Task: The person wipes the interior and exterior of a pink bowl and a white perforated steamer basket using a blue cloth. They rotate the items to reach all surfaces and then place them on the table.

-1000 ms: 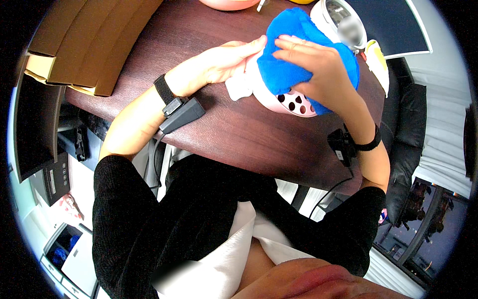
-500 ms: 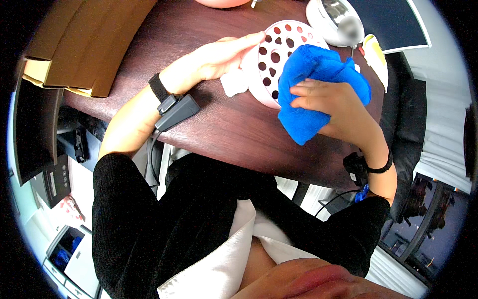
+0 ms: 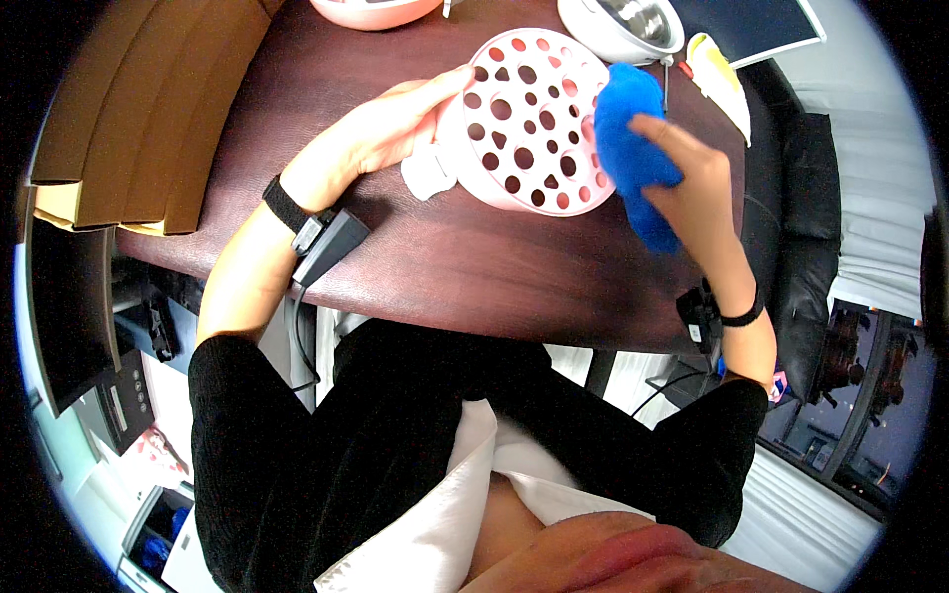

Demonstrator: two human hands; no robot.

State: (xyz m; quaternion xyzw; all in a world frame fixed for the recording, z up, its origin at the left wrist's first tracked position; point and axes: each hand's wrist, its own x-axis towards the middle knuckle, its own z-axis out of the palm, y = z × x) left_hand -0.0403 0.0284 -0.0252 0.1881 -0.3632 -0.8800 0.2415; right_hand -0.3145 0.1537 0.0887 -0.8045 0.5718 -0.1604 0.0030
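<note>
A pink round container with a perforated top (image 3: 539, 138) is on the dark wooden table (image 3: 474, 277). My left hand (image 3: 395, 128) grips its left side, thumb along the rim; a small white tab (image 3: 427, 176) juts out below that hand. My right hand (image 3: 692, 178) is closed on a crumpled blue cloth (image 3: 633, 109) at the container's right edge; some of its fingers are blurred or hidden by the cloth.
Cardboard (image 3: 138, 109) covers the table's left end. At the back stand a pink bowl (image 3: 374, 14) and a white bowl with a steel inside (image 3: 618, 42). A yellow-and-white item (image 3: 719, 84) lies near a dark screen (image 3: 751, 22). A black sofa (image 3: 806, 217) is beyond the right edge.
The blue cloth, which covered the perforated top, has moved rightward with my right hand, uncovering it. My left hand and the container appear shifted left in the picture, along with the surroundings.
</note>
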